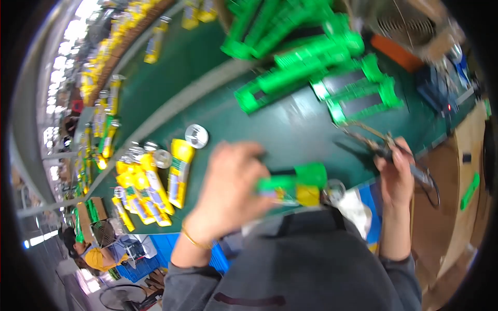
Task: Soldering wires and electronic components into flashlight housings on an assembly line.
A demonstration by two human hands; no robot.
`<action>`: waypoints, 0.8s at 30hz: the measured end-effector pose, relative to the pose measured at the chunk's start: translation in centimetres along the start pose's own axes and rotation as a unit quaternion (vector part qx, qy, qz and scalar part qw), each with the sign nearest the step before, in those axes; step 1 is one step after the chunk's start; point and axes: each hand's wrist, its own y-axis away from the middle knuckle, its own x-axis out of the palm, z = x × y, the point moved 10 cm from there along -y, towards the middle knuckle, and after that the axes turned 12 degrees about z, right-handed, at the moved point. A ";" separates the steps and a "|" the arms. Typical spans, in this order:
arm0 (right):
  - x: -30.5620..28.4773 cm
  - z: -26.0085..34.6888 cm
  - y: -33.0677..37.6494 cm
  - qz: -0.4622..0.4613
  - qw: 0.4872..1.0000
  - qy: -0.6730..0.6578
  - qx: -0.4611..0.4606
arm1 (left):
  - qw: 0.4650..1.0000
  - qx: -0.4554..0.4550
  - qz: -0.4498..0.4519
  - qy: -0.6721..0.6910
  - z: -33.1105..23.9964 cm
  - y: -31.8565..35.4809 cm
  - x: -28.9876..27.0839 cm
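Note:
My left hand (228,184), smeared by motion, is at the left end of a green and yellow tube-shaped piece (307,187) near the table's front edge. Whether its fingers grip that piece cannot be made out. A clear round cap (334,191) is at the piece's right end. On the right, my right hand (397,171) is closed around a corded tool (383,151) that looks like a soldering iron, its thin metal end pointing up and left over the table. Left of my left hand lie several yellow tube-shaped pieces (150,189) with clear round ends, beside a loose clear disc (196,136).
Green plastic frames with dark panels (358,93) lie across the green table (218,111), with more piled behind. A blue box (438,93) with a red light stands far right. Cardboard (451,192) borders the right side. Another person (96,254) sits at far left.

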 end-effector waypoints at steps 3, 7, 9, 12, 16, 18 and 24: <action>-0.7 0.4 -0.3 0.016 0.999 0.007 -0.034 | 0.995 -0.024 0.097 0.025 -0.6 1.9 4.3; 1.1 0.3 -1.1 0.032 0.999 -0.007 -0.034 | 0.993 -0.041 0.084 -0.067 0.0 3.9 5.7; 1.6 0.8 -1.4 0.044 0.998 -0.009 -0.035 | 0.995 -0.065 0.043 -0.066 1.5 4.9 3.8; 0.7 0.8 -1.5 0.061 0.997 -0.017 -0.041 | 0.981 -0.179 -0.038 -0.065 7.4 4.7 -3.3; 1.3 0.1 -2.4 0.043 0.997 -0.035 -0.047 | 0.913 -0.311 -0.195 -0.180 18.8 1.9 -11.7; 2.5 -0.1 -2.5 0.069 0.996 -0.042 -0.037 | 0.897 -0.343 -0.210 -0.185 25.0 0.5 -12.5; 2.6 1.6 -1.4 0.054 0.997 -0.020 -0.049 | 0.821 -0.536 -0.126 -0.148 33.0 0.6 -10.4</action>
